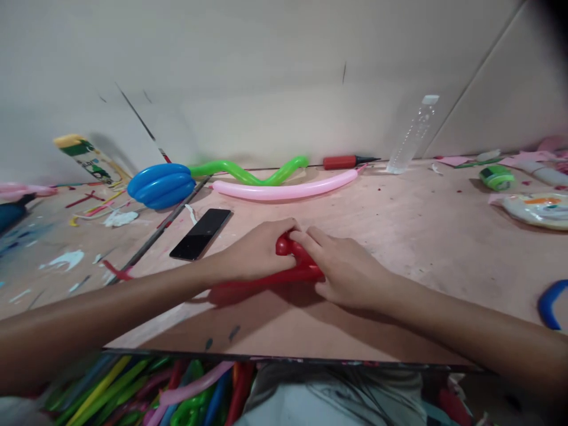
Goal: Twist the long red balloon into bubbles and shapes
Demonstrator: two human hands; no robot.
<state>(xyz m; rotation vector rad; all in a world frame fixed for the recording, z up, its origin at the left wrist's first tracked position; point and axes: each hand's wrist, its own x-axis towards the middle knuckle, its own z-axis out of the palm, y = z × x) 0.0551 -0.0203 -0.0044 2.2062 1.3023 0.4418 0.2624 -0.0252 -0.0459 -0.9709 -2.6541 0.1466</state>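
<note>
Both of my hands meet over a long red balloon [248,284] lying on the pinkish table [399,236]. My left hand [260,251] is closed around the balloon from the left, fingers curled over its folded top. From the right, my right hand [344,266] grips the same balloon, fingers pressed against the red bulge between the two hands. The rest of the balloon stretches left beneath my left wrist.
A black phone [200,234] lies just left of my hands. Farther back sit a folded blue balloon [160,184], a green balloon [248,171], a pink balloon [284,188], a red pump [346,161] and a clear bottle [412,137]. Several loose balloons [177,390] lie below the table's front edge.
</note>
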